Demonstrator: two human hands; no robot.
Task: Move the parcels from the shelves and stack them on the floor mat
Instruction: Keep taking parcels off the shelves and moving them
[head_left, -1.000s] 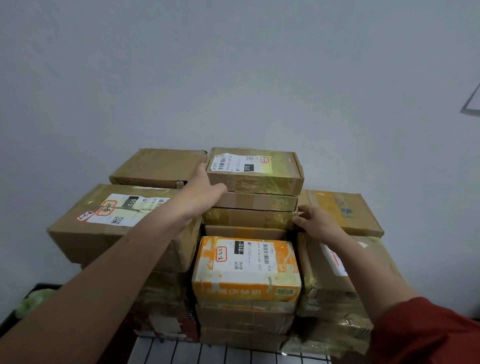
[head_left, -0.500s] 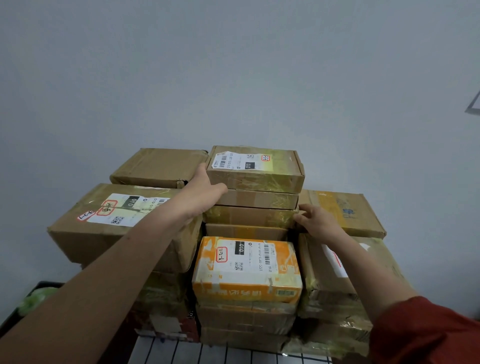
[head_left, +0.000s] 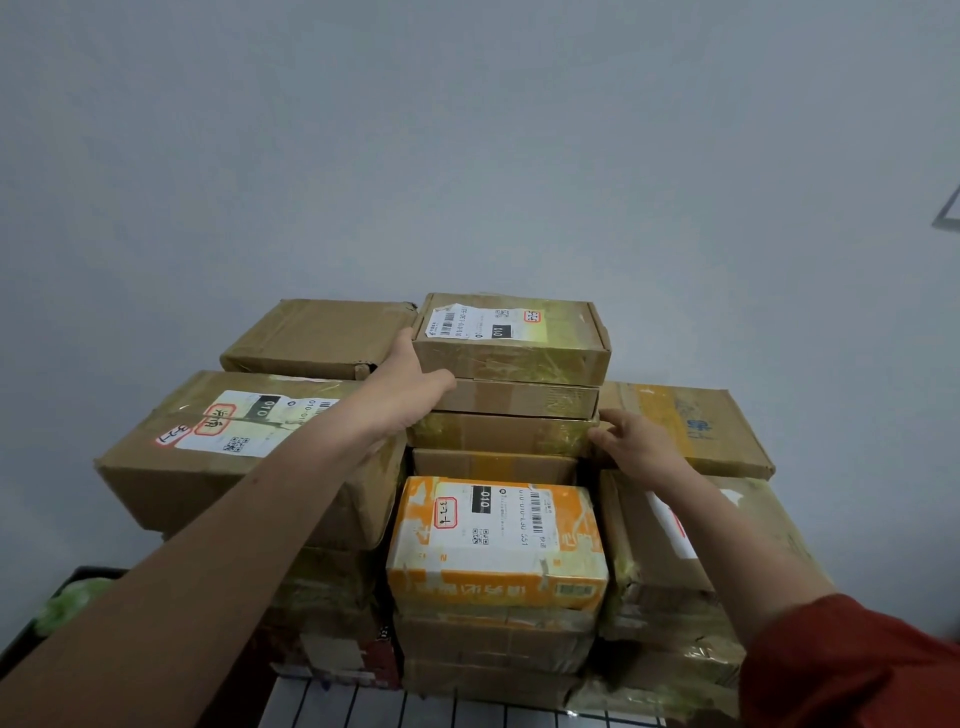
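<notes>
Parcels (head_left: 493, 462) have barely changed over the last second. The middle stack directly above the orange parcel (head_left: 496, 540) sits where it did, no gap has opened under any layer, and both your hands stay at its two ends.

Your left hand (head_left: 405, 395) is above and left of the orange parcel, laid flat against the stack's left end. Its fingers run straight up the side of the labelled top parcel (head_left: 511, 338). The thumb is spread away from them, along the front edge of the thin parcel (head_left: 519, 400) beneath.

Your right hand (head_left: 639, 447) is above and right of the orange parcel. Its fingers are bent at the right end of the third parcel (head_left: 498, 434), with the thumb at the front corner. Whether they have really closed on it cannot be told.

So the lift has probably not begun. Every parcel is still up on the wire shelf (head_left: 415, 712) that shows below the orange parcel, and the floor mat is out of view. You seem to be settling a two-handed squeeze on the upper layers. Press inward evenly, or the thin parcel could slide out.
</notes>
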